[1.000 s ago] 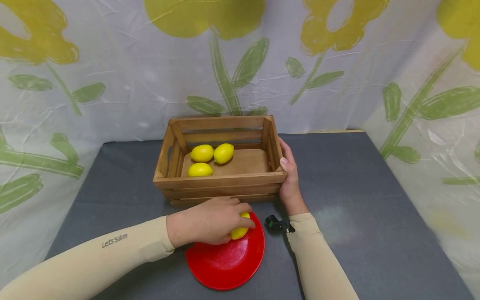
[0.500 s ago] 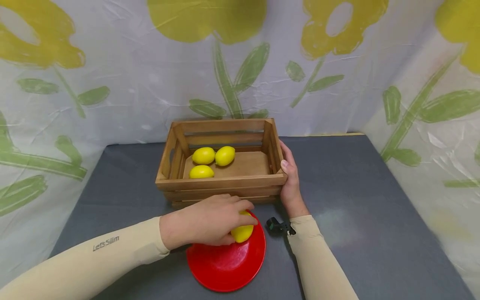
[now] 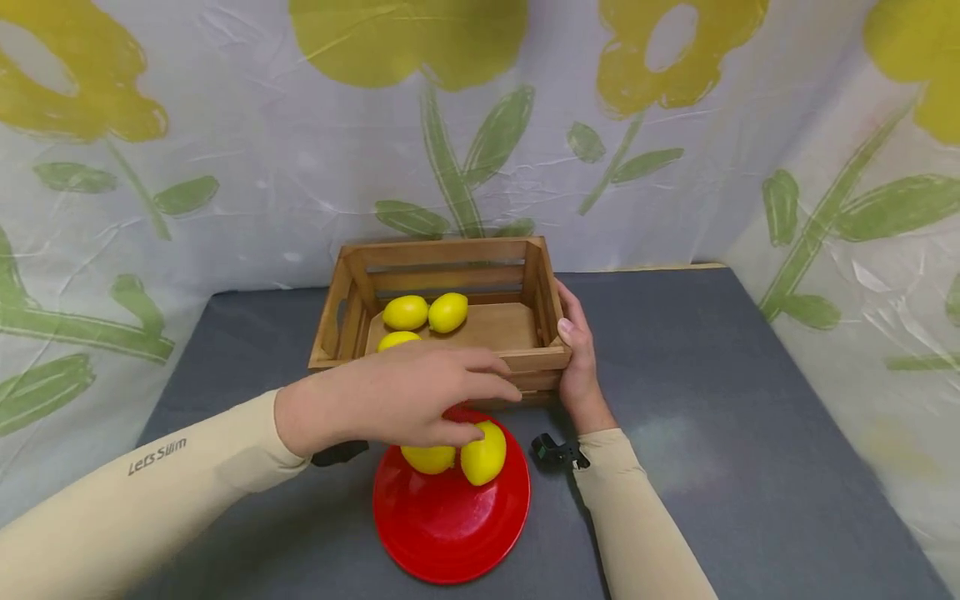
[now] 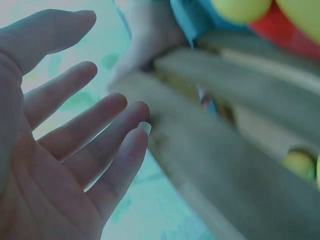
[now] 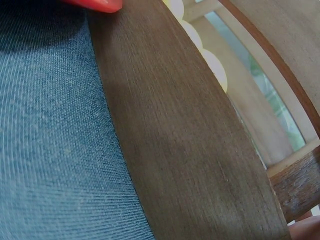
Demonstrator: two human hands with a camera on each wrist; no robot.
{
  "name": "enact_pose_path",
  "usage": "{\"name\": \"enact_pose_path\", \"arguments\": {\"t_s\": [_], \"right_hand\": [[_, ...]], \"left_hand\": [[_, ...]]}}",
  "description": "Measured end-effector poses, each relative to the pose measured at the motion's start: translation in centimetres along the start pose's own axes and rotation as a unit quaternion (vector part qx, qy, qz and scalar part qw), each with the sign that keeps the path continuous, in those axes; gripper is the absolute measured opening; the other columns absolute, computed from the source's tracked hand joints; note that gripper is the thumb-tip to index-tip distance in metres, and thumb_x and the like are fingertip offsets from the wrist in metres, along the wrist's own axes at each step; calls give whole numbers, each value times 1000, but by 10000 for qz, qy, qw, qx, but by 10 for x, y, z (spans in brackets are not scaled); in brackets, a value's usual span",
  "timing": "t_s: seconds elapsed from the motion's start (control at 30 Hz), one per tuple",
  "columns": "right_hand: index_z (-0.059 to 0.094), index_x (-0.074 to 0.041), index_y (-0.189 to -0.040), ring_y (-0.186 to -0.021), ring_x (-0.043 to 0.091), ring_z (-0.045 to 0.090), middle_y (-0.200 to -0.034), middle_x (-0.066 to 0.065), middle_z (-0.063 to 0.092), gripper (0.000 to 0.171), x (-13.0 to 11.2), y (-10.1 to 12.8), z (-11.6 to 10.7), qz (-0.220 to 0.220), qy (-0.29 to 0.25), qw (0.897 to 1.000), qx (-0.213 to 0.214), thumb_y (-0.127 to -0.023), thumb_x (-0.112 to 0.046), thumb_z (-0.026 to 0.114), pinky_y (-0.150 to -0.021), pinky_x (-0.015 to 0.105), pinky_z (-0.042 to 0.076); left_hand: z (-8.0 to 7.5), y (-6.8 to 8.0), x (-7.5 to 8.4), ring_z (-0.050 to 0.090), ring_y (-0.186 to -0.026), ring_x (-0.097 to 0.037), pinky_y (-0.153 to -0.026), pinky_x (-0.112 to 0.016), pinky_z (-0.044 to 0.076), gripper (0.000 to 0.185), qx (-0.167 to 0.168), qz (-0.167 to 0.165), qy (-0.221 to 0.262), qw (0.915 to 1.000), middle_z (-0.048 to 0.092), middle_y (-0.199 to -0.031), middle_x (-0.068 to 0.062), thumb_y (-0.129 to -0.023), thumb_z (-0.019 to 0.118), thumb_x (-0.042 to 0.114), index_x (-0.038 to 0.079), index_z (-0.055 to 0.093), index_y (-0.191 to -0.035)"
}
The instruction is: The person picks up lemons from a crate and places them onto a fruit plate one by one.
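Observation:
A red plate [image 3: 450,533] lies on the grey table [image 3: 712,417] with two yellow lemons [image 3: 483,454] side by side on it. My left hand [image 3: 416,396] hovers just above them, fingers straight and spread, holding nothing; in the left wrist view the palm [image 4: 65,150] is bare. Behind the plate stands a wooden crate [image 3: 438,362] with three lemons [image 3: 405,312] in its left half. My right hand [image 3: 577,358] grips the crate's right end wall, thumb on the top edge. The right wrist view is filled by a crate slat [image 5: 175,135].
A flowered plastic sheet [image 3: 225,167] hangs behind and to the sides of the table. Small black clips [image 3: 555,450] sit at both wrists. Grey cloth shows to the left and right of the crate.
My left hand has let go of the lemon it held on the plate and risen towards the crate. Two lemons now show on the plate. The right hand has stayed put.

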State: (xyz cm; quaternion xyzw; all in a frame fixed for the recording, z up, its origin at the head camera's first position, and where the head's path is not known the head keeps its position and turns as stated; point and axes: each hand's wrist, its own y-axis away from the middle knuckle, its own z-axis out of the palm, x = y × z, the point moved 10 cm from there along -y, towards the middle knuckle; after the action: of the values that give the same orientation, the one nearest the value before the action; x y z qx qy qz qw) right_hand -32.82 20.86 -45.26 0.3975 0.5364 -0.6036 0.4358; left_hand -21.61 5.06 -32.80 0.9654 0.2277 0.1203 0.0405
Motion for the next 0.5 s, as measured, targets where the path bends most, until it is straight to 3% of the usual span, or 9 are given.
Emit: {"name": "enact_pose_path", "arguments": {"t_s": [0.2,0.33,0.5], "right_hand": [[43,-30,-165,-147,33,40,-168,1,41,72,2,0,3,87,-101,9999,-71,-95,-45,40,-119,54,32],[44,-32,-164,-148,35,40,-167,0,41,71,2,0,2,85,-119,9999,-47,-95,-46,40,-119,56,32],[44,-28,-164,-147,37,40,-166,2,42,72,1,-1,1,28,-207,9998,-7,-94,-44,41,-116,53,32]], "left_hand": [[-34,2,-15,68,-127,-12,-105,-36,61,48,452,-51,366,9983,66,-145,6,-98,80,37,28,69,-143],[-52,-3,-28,68,-127,-15,-105,-39,61,46,670,-154,245,9973,67,-143,6,-97,80,35,26,71,-141],[-64,-14,-66,67,-130,-20,-110,-45,58,45,658,-706,-26,9953,68,-142,2,-97,79,33,23,72,-140]]}}
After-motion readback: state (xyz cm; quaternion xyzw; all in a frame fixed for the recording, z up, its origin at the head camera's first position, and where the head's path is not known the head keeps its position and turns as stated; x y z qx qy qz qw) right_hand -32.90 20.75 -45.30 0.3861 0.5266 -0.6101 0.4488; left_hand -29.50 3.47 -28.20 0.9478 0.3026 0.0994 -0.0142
